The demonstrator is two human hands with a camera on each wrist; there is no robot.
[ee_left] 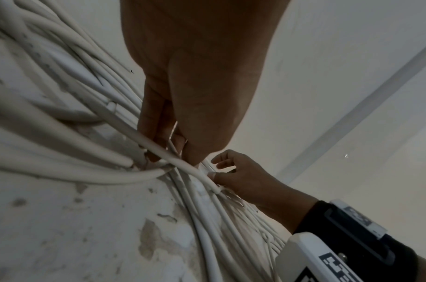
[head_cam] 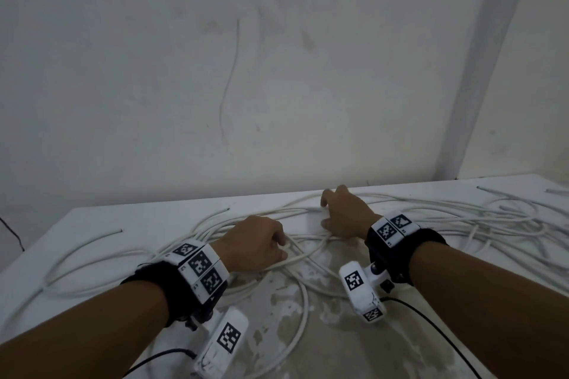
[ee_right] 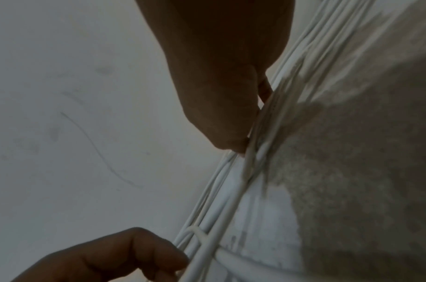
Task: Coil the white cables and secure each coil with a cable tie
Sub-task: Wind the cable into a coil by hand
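Several loose white cables (head_cam: pixel 295 258) lie tangled across a white table (head_cam: pixel 338 348). My left hand (head_cam: pixel 261 243) is near the middle of the tangle, its fingers curled round a few strands (ee_left: pixel 86 152). My right hand (head_cam: pixel 345 215) is a little farther back and to the right. Its fingers arch over a bundle and its thumb presses the near side (ee_left: pixel 213 174). In the right wrist view the right thumb (ee_right: pixel 226 118) touches the strands (ee_right: pixel 221 219), and the left hand (ee_right: pixel 106 255) is at the bottom left. A small white loop (ee_right: pixel 195 230) crosses the bundle; I cannot tell whether it is a tie.
More cable loops spread to the right (head_cam: pixel 492 218) and to the left (head_cam: pixel 77 255) of my hands. The table top is worn and blotchy near me. A pale wall (head_cam: pixel 277 71) rises straight behind the table. Black camera leads (head_cam: pixel 431 332) trail from both wrists.
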